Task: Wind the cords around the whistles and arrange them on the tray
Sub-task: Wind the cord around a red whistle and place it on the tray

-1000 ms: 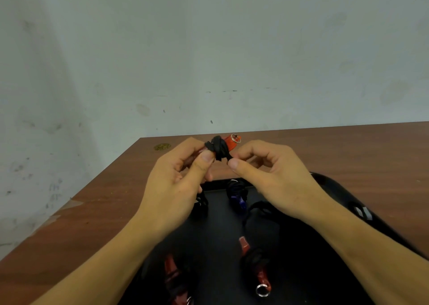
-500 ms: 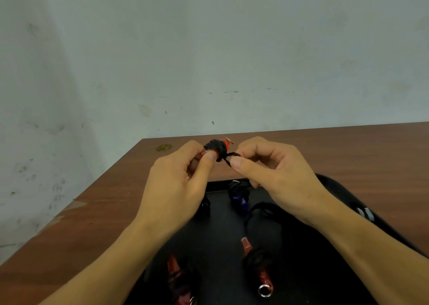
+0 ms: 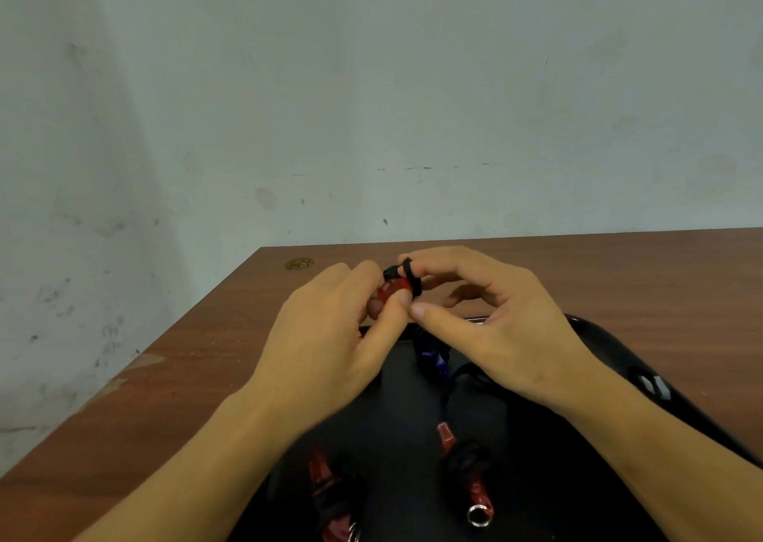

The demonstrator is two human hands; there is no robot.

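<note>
Above the black tray (image 3: 598, 335), a red whistle (image 3: 392, 289) is pinched in the left hand (image 3: 330, 347), and its cord (image 3: 406, 271), looped over the curled right hand (image 3: 495, 327) fingers, is best kept taut.

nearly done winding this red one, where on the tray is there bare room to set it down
Bare room on the tray lies right of the red whistle, toward the right rim. The near-left whistle and the blue whistle crowd the left and far middle.

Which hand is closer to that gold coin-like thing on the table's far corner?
Left. The left hand is just right of the gold disc; the right hand lies farther right.
</note>
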